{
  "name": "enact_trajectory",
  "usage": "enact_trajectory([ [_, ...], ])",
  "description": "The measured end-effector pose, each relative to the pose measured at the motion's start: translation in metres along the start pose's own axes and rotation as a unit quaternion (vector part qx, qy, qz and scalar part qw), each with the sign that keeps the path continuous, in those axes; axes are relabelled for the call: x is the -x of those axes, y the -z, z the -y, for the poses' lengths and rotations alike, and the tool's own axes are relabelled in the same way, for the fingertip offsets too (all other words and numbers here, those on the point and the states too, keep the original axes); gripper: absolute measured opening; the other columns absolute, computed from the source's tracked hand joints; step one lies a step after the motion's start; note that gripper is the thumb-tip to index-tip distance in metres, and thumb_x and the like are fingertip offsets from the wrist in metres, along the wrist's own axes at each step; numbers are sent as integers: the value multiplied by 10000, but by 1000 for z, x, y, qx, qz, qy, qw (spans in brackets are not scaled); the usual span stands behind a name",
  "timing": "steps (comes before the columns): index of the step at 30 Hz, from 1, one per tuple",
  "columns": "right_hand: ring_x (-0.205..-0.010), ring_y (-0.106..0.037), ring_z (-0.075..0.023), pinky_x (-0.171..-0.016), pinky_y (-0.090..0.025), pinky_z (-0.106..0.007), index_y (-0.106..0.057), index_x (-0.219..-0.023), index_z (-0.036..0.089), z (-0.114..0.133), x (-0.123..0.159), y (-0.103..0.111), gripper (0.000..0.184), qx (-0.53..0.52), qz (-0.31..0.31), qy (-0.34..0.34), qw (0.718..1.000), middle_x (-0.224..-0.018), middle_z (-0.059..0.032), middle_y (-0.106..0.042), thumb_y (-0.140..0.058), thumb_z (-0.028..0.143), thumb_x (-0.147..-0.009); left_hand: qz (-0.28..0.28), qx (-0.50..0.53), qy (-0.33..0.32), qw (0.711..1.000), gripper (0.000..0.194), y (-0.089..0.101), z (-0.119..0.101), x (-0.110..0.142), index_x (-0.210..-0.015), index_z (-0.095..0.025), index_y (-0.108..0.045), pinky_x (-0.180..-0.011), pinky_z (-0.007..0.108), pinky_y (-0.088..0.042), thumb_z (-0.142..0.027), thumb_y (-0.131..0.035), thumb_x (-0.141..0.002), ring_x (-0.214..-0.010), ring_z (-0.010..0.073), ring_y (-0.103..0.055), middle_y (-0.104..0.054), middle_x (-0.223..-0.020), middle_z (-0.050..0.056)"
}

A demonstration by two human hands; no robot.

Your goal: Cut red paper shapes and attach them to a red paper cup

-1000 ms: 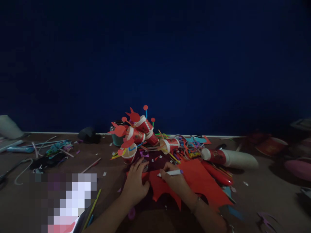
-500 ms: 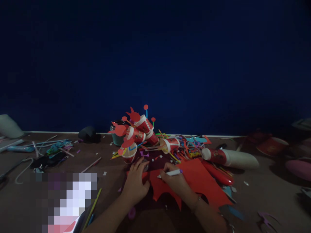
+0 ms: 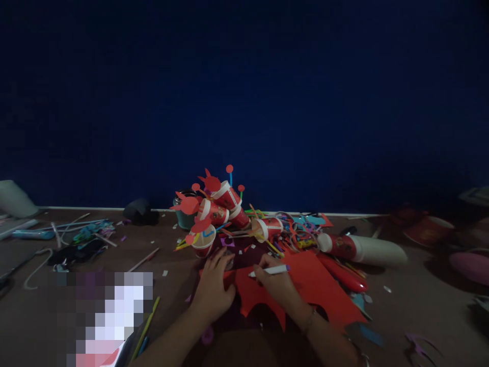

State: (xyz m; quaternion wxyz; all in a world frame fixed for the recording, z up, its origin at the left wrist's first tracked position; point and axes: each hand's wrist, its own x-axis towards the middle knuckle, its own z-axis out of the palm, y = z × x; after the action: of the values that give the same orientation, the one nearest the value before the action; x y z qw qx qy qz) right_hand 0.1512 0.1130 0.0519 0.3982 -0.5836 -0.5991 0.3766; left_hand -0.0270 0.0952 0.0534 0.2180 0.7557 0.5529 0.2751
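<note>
My right hand (image 3: pixel 278 285) is closed round a white marker (image 3: pixel 269 271) with a purple end, its tip pointing left over a sheet of red paper (image 3: pixel 309 285) on the floor. My left hand (image 3: pixel 213 285) lies flat with fingers spread, pressing the left part of the red paper down. Just beyond the hands stands a pile of red paper cups (image 3: pixel 219 209) with red paper shapes and coloured straws stuck on them.
A stack of red-and-white cups (image 3: pixel 359 248) lies on its side to the right. Paper scraps and strips (image 3: pixel 301 232) litter the floor behind the sheet. Tools and cords (image 3: pixel 80 237) lie at the left, a dark pouch (image 3: pixel 139 211) by the blue wall.
The marker in my right hand has shifted slightly to the right over the red paper. My left hand has stayed in place.
</note>
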Motion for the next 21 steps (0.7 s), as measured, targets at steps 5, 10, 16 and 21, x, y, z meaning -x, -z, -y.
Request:
enact_trajectory([
  [5, -483, -420, -107, -457, -327, -209, -411, -553, 213, 5, 3, 1, 212, 20, 16, 3, 1000, -488, 52, -471, -505, 298, -724, -3, 4, 0, 1000, 584, 0, 0, -1, -1211, -178, -483, -1058, 492, -245, -89, -512, -634, -1295, 274, -307, -387, -1381, 132],
  [10, -497, -394, -103, -458, -319, -204, -393, -552, 213, 9, 5, 1, 207, 13, 8, 17, 1000, -498, 62, -421, -504, 283, -712, -9, 9, -5, 1000, 586, 0, 1, 0, -1202, -189, -485, -1054, 494, -252, -85, -517, -627, -1295, 274, -314, -393, -1381, 124],
  [16, -497, -353, -104, -448, -285, -207, -363, -549, 217, 9, 5, 0, 207, 35, -7, 9, 999, -498, 65, -378, -491, 285, -696, -10, 10, -5, 1000, 594, 0, 1, 0, -1209, -186, -480, -1055, 499, -246, -75, -512, -627, -1296, 276, -308, -385, -1385, 126],
  [21, -502, -319, -102, -435, -254, -204, -337, -546, 219, 4, 4, -1, 204, 46, -11, 20, 999, -509, 70, -329, -477, 273, -685, -5, 6, -4, 1000, 593, 1, 1, 0, -1213, -177, -480, -1050, 486, -261, -75, -514, -629, -1293, 275, -310, -380, -1386, 132],
])
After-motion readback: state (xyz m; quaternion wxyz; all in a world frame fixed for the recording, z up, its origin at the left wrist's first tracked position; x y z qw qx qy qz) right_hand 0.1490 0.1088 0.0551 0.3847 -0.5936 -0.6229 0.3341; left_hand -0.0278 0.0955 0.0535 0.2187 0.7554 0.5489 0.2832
